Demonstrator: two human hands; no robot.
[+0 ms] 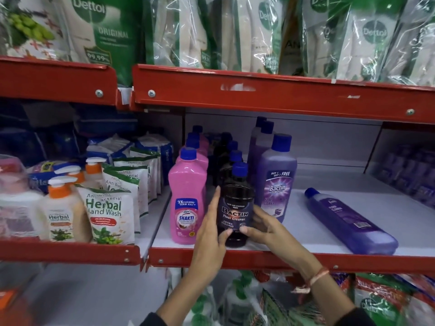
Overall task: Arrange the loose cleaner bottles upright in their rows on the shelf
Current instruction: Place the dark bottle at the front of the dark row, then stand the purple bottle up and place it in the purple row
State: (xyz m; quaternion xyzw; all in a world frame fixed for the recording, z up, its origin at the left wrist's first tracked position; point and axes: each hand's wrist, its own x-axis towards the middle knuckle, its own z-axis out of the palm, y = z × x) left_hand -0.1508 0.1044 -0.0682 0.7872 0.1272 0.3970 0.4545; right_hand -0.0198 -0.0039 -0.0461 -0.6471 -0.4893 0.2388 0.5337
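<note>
Hands at the shelf front, left hand and right hand with fingers clamped on either side of an upright dark Bactin bottle, between pink bottle and standing purple bottle, another purple bottle lying flat well to the right.

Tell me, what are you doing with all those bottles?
A person is tidying floor cleaner on a shop shelf. Both hands, left and right, hold a dark Bactin bottle upright at the front of its row, between the pink bottles and the standing purple ones. One purple bottle lies on its side to the right, not yet stood up.
</note>
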